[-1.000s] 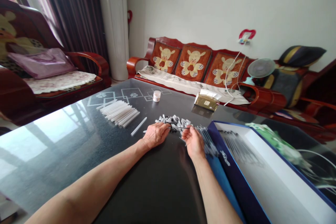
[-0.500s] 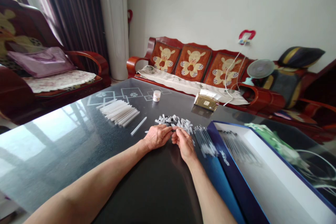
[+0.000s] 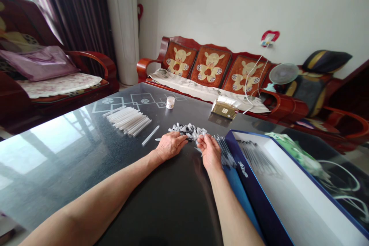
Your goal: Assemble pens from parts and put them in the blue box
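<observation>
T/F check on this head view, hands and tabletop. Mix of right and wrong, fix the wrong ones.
1. A heap of small black and white pieces lies just beyond the hands. True.
2. The right hand is nearer the bundle of white sticks than the left hand. False: the left hand is nearer.
3. A single white stick lies apart from the bundle. True.
4. The tissue pack sits inside the blue box. False: it is on the table, outside the box.
</observation>
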`<control>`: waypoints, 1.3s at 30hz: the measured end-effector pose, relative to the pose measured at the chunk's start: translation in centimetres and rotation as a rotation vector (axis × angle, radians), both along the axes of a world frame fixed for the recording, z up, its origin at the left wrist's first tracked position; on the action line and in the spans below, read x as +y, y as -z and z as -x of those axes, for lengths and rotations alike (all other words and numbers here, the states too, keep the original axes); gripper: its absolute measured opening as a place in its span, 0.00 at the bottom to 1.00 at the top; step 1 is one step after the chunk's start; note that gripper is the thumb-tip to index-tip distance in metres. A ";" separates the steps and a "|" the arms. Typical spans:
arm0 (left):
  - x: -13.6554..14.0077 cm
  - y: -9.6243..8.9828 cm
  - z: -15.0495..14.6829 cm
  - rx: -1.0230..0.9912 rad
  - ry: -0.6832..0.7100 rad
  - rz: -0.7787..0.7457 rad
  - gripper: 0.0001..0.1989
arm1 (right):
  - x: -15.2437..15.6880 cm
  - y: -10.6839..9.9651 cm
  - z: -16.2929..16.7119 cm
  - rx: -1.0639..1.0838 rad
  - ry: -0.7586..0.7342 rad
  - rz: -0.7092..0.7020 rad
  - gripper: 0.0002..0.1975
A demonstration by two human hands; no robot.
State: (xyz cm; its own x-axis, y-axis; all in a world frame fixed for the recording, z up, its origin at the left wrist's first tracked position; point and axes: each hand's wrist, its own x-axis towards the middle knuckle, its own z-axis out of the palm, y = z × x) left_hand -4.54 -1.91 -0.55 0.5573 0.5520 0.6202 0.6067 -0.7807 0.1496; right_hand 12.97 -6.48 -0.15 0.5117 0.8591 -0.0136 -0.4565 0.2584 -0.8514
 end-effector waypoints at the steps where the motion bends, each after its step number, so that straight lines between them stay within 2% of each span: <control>1: 0.0 0.0 0.0 0.000 0.016 -0.013 0.16 | 0.0 0.1 0.1 -0.007 0.001 -0.001 0.17; 5: 0.1 0.2 -0.2 -0.007 0.090 -0.048 0.16 | -0.1 0.3 0.8 -0.115 -0.008 0.014 0.17; 12: 0.0 0.6 -0.2 0.002 0.167 -0.050 0.15 | -0.3 1.1 2.3 -0.552 -0.097 0.098 0.14; 14: 0.1 0.7 -0.1 -0.027 0.140 -0.070 0.16 | -0.4 1.2 2.1 -0.608 -0.092 0.111 0.15; 17: 0.3 0.6 -0.1 -0.085 0.012 -0.126 0.17 | -0.4 1.1 1.3 -0.731 -0.016 0.127 0.16; 20: 0.6 0.6 0.0 -0.101 -0.086 -0.158 0.17 | -0.4 0.8 0.5 -1.049 0.087 0.058 0.12; 23: 0.7 0.6 0.0 -0.098 -0.115 -0.159 0.16 | -0.5 0.3 0.6 -1.467 0.046 0.014 0.14; 27: 0.9 0.8 0.1 -0.095 -0.113 -0.125 0.17 | -0.4 -0.3 1.8 -1.800 -0.050 0.210 0.20; 29: 1.0 0.9 0.1 -0.096 -0.105 -0.106 0.17 | -0.3 -0.4 2.3 -1.868 -0.057 0.283 0.20; 31: 1.1 1.0 0.1 -0.097 -0.099 -0.091 0.17 | -0.2 -0.3 2.5 -1.889 -0.043 0.295 0.17; 35: 1.1 1.0 0.1 -0.098 -0.083 -0.065 0.17 | 0.1 0.0 2.6 -1.865 0.008 0.292 0.10; 39: 1.1 1.1 0.1 -0.101 -0.049 -0.045 0.16 | 0.4 -0.3 3.1 -1.832 0.035 0.380 0.09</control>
